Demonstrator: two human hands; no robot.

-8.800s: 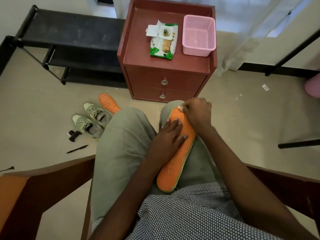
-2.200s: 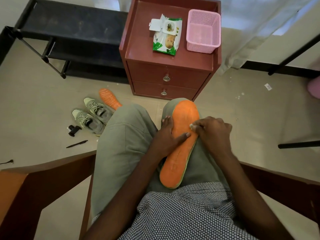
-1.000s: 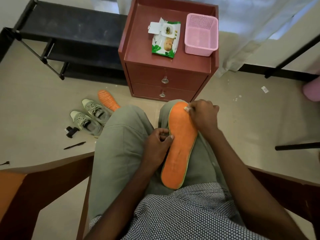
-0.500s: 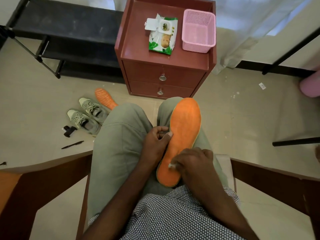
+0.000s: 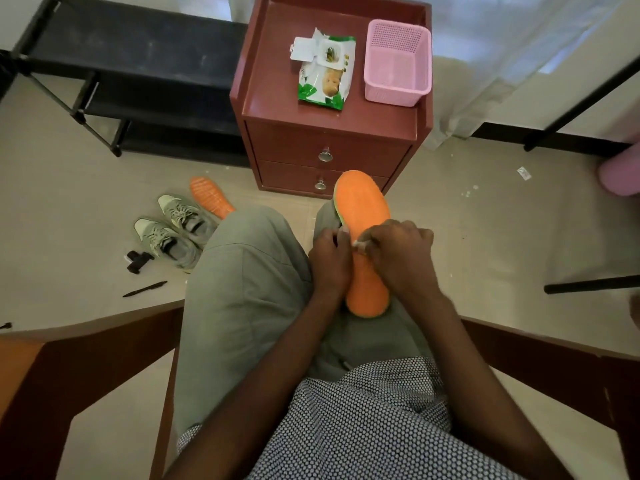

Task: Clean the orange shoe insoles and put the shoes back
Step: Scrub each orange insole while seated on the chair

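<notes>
An orange insole lies lengthwise on my right thigh, toe end pointing away from me. My left hand grips its left edge at the middle. My right hand presses a small white wipe onto the insole's middle, fingers closed around it. A second orange insole lies on the floor to the left, beside two grey-green shoes standing side by side.
A red-brown bedside cabinet stands ahead, carrying an opened pack of wet wipes and a pink basket. A black shoe rack stands at the far left. A pen and a small black object lie on the floor.
My right hand has moved with the wipe from the insole's heel end up to its middle. The insole has slid forward along my thigh. My left hand stays on its left edge.
</notes>
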